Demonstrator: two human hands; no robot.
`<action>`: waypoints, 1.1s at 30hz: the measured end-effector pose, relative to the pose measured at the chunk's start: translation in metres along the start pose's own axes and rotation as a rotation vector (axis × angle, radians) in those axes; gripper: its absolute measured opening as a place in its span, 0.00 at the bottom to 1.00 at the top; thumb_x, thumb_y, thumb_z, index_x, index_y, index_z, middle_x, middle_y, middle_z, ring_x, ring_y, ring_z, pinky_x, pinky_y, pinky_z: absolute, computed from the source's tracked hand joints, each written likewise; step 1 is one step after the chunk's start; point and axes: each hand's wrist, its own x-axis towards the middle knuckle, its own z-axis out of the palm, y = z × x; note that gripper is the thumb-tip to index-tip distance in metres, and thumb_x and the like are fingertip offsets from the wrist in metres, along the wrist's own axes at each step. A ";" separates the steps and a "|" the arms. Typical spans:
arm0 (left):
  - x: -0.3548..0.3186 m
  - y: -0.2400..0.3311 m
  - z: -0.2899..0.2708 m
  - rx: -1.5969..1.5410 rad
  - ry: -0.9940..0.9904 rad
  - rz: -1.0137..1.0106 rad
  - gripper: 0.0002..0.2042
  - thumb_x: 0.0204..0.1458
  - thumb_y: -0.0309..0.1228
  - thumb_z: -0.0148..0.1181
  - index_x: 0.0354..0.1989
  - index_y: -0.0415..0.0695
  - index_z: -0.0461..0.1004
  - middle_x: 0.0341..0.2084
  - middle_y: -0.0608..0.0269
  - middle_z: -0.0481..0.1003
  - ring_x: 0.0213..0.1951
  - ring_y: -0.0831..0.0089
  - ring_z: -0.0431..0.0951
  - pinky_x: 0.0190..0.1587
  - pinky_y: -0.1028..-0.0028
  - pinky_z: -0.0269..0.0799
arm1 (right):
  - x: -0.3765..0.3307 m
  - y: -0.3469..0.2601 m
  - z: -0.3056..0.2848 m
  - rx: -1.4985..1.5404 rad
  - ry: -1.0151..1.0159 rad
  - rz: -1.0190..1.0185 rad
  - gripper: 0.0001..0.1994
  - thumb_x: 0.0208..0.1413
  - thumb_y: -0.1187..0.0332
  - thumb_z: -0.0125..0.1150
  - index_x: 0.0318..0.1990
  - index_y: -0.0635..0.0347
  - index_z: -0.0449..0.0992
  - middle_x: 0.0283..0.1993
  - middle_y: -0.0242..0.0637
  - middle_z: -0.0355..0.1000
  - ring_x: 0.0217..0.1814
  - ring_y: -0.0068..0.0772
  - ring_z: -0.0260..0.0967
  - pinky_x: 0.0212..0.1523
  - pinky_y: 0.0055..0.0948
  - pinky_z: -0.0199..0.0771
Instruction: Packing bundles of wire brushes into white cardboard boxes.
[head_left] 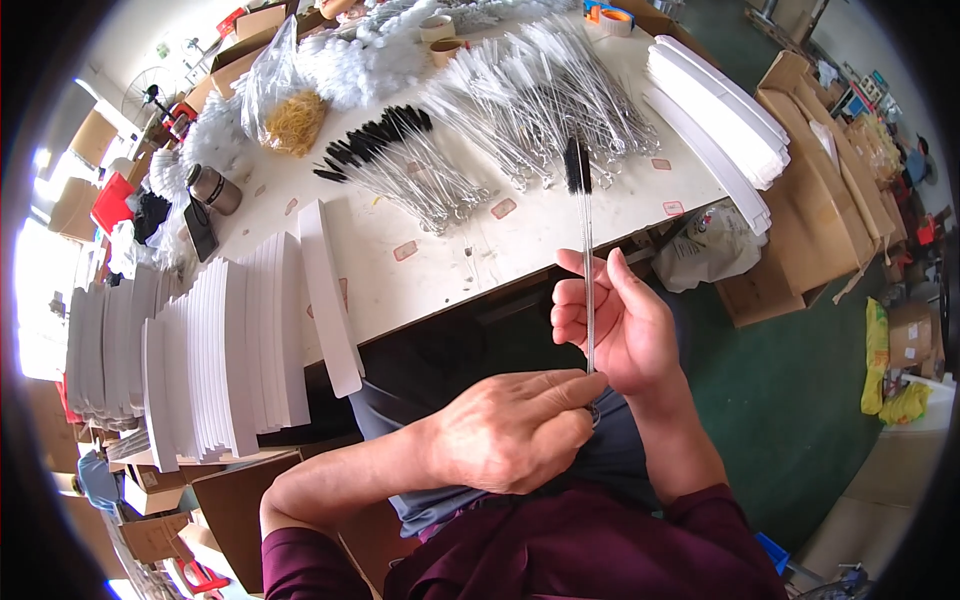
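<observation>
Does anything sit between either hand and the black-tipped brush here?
Nothing visible does. The right hand already holds the wire stem of the brush upright, and the left hand pinches its lower end, above the lap and clear of the table.

brush (583, 215): shiny twisted metal wire, soft black bristles
table (480, 250): smooth white top
boxes (800, 190): brown cardboard, matt

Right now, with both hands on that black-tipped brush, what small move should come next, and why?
Probably draw the brush up clear of the left hand. The right hand holds its wire stem upright while the left fingertips pinch the bottom end, so the stem looks seated and ready to lift.
</observation>
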 end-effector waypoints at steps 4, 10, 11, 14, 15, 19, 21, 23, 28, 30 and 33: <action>-0.016 -0.022 0.014 0.033 -0.158 -0.075 0.10 0.43 0.24 0.66 0.31 0.35 0.71 0.48 0.38 0.76 0.43 0.51 0.83 0.46 0.60 0.82 | 0.003 -0.003 0.005 0.004 0.119 -0.023 0.23 0.77 0.56 0.41 0.61 0.67 0.72 0.37 0.38 0.76 0.33 0.32 0.75 0.35 0.34 0.78; -0.012 -0.045 0.030 0.224 -0.140 0.086 0.09 0.43 0.25 0.67 0.28 0.36 0.72 0.45 0.41 0.77 0.40 0.54 0.83 0.44 0.62 0.82 | 0.025 -0.017 -0.021 -0.134 0.256 -0.097 0.14 0.75 0.63 0.49 0.52 0.64 0.76 0.25 0.24 0.60 0.19 0.15 0.49 0.18 0.20 0.49; -0.008 -0.051 0.028 0.225 -0.163 0.101 0.08 0.46 0.23 0.69 0.28 0.37 0.74 0.42 0.43 0.79 0.39 0.55 0.84 0.43 0.63 0.84 | 0.032 -0.021 -0.030 -0.149 0.286 -0.115 0.14 0.74 0.63 0.50 0.51 0.64 0.76 0.24 0.24 0.60 0.19 0.15 0.50 0.18 0.20 0.50; 0.001 -0.084 0.014 0.177 -0.106 -0.304 0.05 0.48 0.22 0.65 0.33 0.40 0.77 0.38 0.53 0.80 0.36 0.59 0.84 0.39 0.65 0.82 | 0.059 -0.036 -0.048 -0.355 0.394 -0.207 0.13 0.74 0.63 0.50 0.50 0.64 0.75 0.24 0.24 0.61 0.18 0.15 0.51 0.18 0.21 0.51; 0.003 -0.103 0.017 0.114 0.054 -0.490 0.03 0.51 0.23 0.65 0.34 0.38 0.79 0.34 0.53 0.81 0.34 0.60 0.84 0.38 0.68 0.81 | 0.068 -0.040 -0.052 -0.415 0.435 -0.228 0.13 0.74 0.62 0.49 0.49 0.64 0.75 0.24 0.25 0.61 0.18 0.15 0.52 0.18 0.21 0.52; 0.029 -0.175 0.023 0.265 0.063 -0.824 0.10 0.53 0.32 0.67 0.37 0.38 0.82 0.29 0.50 0.83 0.33 0.58 0.86 0.40 0.62 0.81 | 0.099 -0.041 -0.094 -0.578 0.438 -0.286 0.14 0.75 0.61 0.51 0.49 0.64 0.75 0.25 0.27 0.65 0.20 0.17 0.57 0.20 0.20 0.58; 0.038 -0.203 0.025 0.378 -0.006 -0.920 0.15 0.50 0.37 0.68 0.41 0.39 0.82 0.31 0.47 0.83 0.37 0.54 0.86 0.45 0.59 0.80 | 0.106 -0.038 -0.105 -0.593 0.418 -0.265 0.15 0.75 0.61 0.50 0.48 0.65 0.75 0.26 0.28 0.66 0.20 0.18 0.60 0.20 0.21 0.62; 0.053 -0.217 0.030 0.440 -0.046 -0.995 0.17 0.50 0.39 0.68 0.42 0.39 0.82 0.31 0.45 0.83 0.39 0.52 0.85 0.47 0.58 0.80 | 0.109 -0.038 -0.103 -0.627 0.404 -0.261 0.15 0.75 0.61 0.50 0.48 0.66 0.76 0.26 0.29 0.66 0.20 0.18 0.61 0.19 0.23 0.65; 0.060 -0.238 0.040 0.470 0.002 -1.059 0.15 0.49 0.39 0.66 0.38 0.40 0.83 0.32 0.46 0.83 0.40 0.49 0.84 0.49 0.56 0.79 | 0.108 -0.035 -0.103 -0.692 0.376 -0.296 0.16 0.75 0.62 0.48 0.45 0.68 0.77 0.24 0.31 0.69 0.18 0.21 0.65 0.18 0.25 0.70; 0.054 -0.246 0.045 0.470 0.017 -1.058 0.13 0.49 0.37 0.65 0.35 0.40 0.83 0.30 0.47 0.83 0.38 0.50 0.85 0.47 0.57 0.80 | 0.108 -0.036 -0.103 -0.681 0.375 -0.287 0.16 0.75 0.63 0.48 0.45 0.69 0.77 0.24 0.31 0.69 0.18 0.21 0.65 0.18 0.25 0.70; 0.050 -0.249 0.038 0.427 0.095 -0.980 0.10 0.49 0.34 0.65 0.31 0.40 0.83 0.27 0.50 0.83 0.34 0.54 0.85 0.42 0.60 0.81 | 0.109 -0.036 -0.105 -0.650 0.379 -0.277 0.16 0.75 0.63 0.48 0.45 0.69 0.77 0.24 0.31 0.70 0.18 0.21 0.66 0.18 0.25 0.70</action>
